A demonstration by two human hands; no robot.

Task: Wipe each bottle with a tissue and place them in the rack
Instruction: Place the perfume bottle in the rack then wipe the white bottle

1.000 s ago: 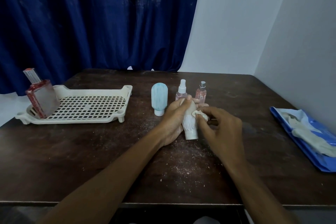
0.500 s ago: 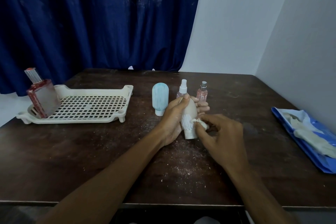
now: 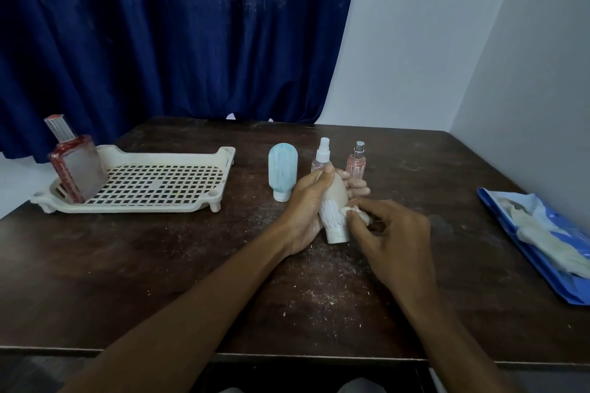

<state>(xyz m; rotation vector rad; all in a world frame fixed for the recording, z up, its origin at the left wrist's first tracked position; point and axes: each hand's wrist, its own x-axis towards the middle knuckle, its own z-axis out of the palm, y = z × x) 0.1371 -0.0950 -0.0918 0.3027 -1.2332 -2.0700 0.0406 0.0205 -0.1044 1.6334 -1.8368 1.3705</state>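
Step in hand: wiping, bottle number two by the look of it, one already racked.
Left hand [image 3: 308, 204]: wrapped round a beige squeeze bottle [image 3: 336, 204], thumb up on its rounded end, cap pointing down toward the desk [image 3: 159, 265].
Right hand [image 3: 394, 239]: fingers pinched on a small wad of tissue [image 3: 351, 211], pressing it against the bottle's lower side, just above the cap.
Beige squeeze bottle: held tilted just right of the blue squeeze bottle [image 3: 283, 172], and well right of the rack [image 3: 143, 182].
Rack: cream slatted tray, left side of the desk; a square red-edged bottle [image 3: 75, 166] leans in its left end.
Waiting their turn: the blue squeeze bottle stands cap-down beside the rack's right end; a clear spray bottle [image 3: 323, 156] and a pink spray bottle [image 3: 357, 161] stand just right of the blue one, behind the left hand.
Off to the side: a blue tissue pack [image 3: 542, 246], far right of the rack at the desk's edge.
Desk surface: flecked with pale crumbs near the hands.
Next move, my call: finish the rub round the body, then the left hand carries the bottle across to the rack's open slats, beside the red-edged one.
Watch for: the rounded end, which I judge won't stand; cap-down or lying flat looks safer.
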